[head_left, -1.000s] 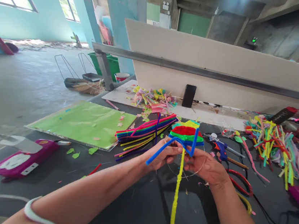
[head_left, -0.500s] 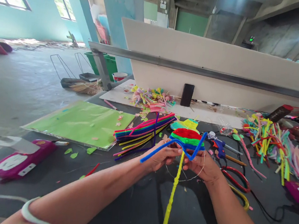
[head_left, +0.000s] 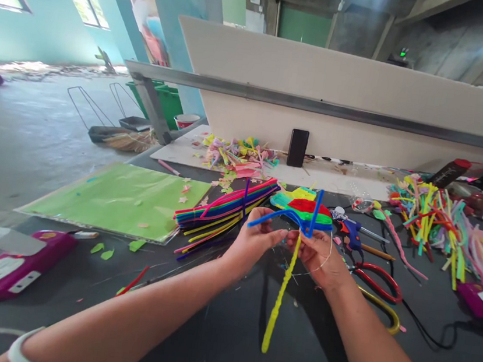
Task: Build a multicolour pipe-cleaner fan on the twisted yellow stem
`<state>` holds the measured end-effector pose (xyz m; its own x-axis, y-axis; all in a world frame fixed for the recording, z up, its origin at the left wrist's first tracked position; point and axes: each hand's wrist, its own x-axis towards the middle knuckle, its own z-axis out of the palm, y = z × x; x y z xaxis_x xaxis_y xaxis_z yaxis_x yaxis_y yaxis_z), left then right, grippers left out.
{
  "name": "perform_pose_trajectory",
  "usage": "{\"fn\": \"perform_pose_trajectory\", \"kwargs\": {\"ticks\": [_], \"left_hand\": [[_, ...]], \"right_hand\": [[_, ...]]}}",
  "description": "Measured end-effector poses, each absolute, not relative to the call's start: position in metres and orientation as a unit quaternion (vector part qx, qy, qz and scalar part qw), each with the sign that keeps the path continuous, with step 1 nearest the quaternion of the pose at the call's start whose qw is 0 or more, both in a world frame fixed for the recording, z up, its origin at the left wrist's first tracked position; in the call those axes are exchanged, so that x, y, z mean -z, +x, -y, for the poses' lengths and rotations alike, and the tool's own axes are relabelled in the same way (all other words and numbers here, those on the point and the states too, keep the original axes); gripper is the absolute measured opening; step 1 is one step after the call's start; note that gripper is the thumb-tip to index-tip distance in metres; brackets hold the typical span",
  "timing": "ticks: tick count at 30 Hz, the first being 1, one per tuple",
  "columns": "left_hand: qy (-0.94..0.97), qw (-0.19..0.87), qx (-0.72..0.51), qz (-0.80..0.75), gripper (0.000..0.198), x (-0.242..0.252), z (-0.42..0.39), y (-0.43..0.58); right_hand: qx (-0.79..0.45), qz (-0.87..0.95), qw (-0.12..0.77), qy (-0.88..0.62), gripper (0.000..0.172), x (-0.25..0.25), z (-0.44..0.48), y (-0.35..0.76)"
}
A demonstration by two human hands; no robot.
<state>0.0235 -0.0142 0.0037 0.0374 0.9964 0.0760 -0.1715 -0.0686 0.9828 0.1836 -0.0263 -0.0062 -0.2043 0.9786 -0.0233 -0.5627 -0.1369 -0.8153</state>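
My right hand (head_left: pixel 320 256) is closed in a pinch where a yellow fuzzy stem (head_left: pixel 280 297) meets a bent blue pipe cleaner (head_left: pixel 314 213). From there the stem hangs down over the table. My left hand (head_left: pixel 258 239) is closed at the long left arm of the blue pipe cleaner, its thumb pointing toward the joint. Just behind the fingers is a flat shape of red, green and blue pipe cleaner rows (head_left: pixel 308 208); whether it is joined to the stem I cannot tell. A yellow and teal piece (head_left: pixel 295 196) lies behind it. A thin wire loop shows by my right hand.
A bundle of coloured pipe cleaners (head_left: pixel 224 208) lies left of my hands. Red-and-gold-handled scissors (head_left: pixel 381 283) and a blue glue gun (head_left: pixel 353 233) lie right. Farther out are a green sheet packet (head_left: pixel 111 197), a phone (head_left: pixel 298 148) and a heap of cut pipe cleaners (head_left: pixel 434 222).
My left hand has shifted its hold along the blue pipe cleaner, and that left arm now sits higher. The short right arm points more upright. The yellow stem's lower end has risen.
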Motion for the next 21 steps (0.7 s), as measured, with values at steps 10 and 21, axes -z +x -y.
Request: {"fn": "perform_pose_trajectory", "kwargs": {"ticks": [10, 21], "left_hand": [[0.672, 0.359, -0.469, -0.447, 0.026, -0.011, 0.028, 0.027], [0.576, 0.506, -0.501, -0.402, 0.016, -0.002, 0.023, 0.031]], "right_hand": [[-0.659, 0.334, 0.58, -0.345, 0.023, 0.008, 0.029, 0.172], [-0.675, 0.358, 0.548, -0.34, 0.019, 0.007, 0.032, 0.169]]}}
